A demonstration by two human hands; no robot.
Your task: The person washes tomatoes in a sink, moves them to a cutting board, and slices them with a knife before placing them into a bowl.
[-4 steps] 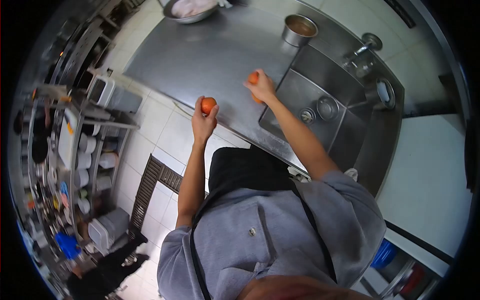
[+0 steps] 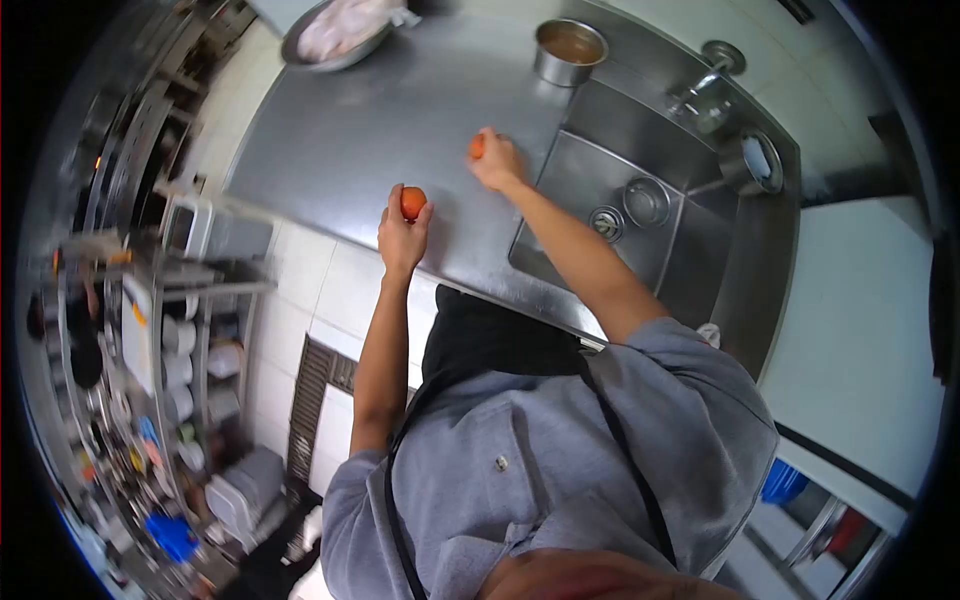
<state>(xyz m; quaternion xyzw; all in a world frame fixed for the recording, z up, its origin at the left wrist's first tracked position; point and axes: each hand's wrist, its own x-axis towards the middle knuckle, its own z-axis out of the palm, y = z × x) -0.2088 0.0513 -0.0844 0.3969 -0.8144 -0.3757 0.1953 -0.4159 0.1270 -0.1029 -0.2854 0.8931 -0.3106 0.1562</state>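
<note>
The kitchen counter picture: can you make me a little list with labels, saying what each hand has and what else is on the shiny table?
left hand: holds a small orange fruit over the counter's near edge
right hand: closed on another orange fruit, on or just over the counter
counter: shiny steel
sink: right of the hands, steel, with a drain
metal pot: far side, near the sink
metal bowl: far left corner, something pale inside

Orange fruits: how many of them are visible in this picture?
2. One orange fruit is in the left hand; the other fruit is partly hidden under the right hand. More may be hidden.
</note>
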